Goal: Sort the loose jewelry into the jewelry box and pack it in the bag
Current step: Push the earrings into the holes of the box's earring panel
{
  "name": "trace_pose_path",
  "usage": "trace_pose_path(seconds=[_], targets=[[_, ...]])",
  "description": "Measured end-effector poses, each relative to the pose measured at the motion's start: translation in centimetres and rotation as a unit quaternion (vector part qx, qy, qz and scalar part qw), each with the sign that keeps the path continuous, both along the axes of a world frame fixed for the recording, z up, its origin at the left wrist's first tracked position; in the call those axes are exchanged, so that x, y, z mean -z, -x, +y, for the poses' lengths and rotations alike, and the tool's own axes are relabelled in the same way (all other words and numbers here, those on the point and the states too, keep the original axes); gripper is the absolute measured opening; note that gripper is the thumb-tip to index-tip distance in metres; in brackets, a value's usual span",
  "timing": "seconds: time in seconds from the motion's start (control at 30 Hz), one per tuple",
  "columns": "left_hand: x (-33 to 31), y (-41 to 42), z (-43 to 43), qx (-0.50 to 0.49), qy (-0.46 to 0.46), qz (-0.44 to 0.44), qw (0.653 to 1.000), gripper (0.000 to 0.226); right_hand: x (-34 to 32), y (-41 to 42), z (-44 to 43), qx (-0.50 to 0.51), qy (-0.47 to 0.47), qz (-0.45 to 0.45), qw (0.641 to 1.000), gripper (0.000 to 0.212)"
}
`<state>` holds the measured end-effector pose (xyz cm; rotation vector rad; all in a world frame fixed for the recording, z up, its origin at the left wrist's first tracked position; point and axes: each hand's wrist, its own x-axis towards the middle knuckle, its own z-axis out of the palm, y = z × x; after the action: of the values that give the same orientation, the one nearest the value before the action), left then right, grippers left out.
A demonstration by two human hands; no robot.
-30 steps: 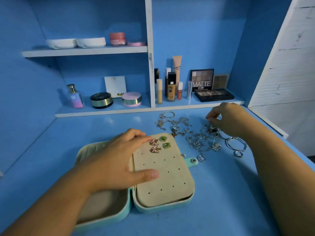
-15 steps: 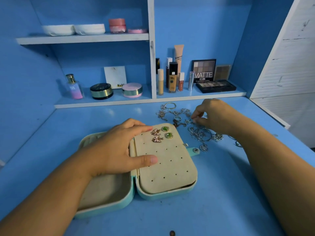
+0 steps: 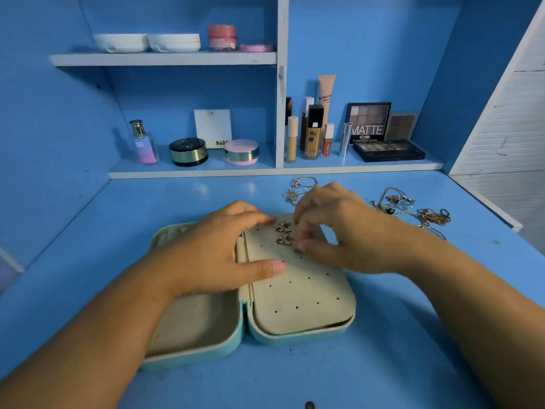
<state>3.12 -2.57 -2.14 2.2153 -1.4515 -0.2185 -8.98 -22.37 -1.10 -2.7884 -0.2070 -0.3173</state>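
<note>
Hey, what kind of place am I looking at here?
Most likely a dressing table or vanity nook at home: shelves hold an eyeshadow palette, foundation bottle and perfume bottle, and an open jewelry box sits on the blue tabletop.

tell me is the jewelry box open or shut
Open: the jewelry box lies spread flat in two halves, both beige insides facing up, with the left hand resting across its hinge.

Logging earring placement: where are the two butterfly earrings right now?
Head view, centre: the butterfly earrings sit at the far end of the perforated pad, between the left hand and right hand.
</note>
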Motion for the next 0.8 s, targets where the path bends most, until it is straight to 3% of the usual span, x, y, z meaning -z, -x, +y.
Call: trace_pose_path(seconds=[0.2, 0.33, 0.47, 0.63, 0.8], targets=[[0.1, -0.1, 0.0, -0.001, -0.001, -0.006, 1.0, 0.072, 0.0, -0.1, -0.5, 0.003, -0.036, -0.029, 0.999, 0.006], [0.5, -0.5, 0.0, -0.012, 0.019, -0.026, 0.999, 0.072, 0.3, -0.6, -5.9, 0.169, -0.001, -0.104, 0.98, 0.01], [0.4, 0.8, -0.3, 0.033, 0.051, -0.101, 0.993, 0.055, 1.0, -0.4, -10.5, 0.349, 0.063, -0.074, 0.932, 0.015], [0.6, 1.7, -0.8, 0.069, 0.043, -0.093, 0.992, 0.051, 1.5, -1.0, -10.8, 0.391, 0.08, -0.017, 0.917, 0.015], [0.6, 1.6, -1.0, 0.066, 0.056, -0.075, 0.993, 0.039, 1.6, -1.2, -10.2, 0.418, 0.013, 0.025, 0.908, 0.018]])
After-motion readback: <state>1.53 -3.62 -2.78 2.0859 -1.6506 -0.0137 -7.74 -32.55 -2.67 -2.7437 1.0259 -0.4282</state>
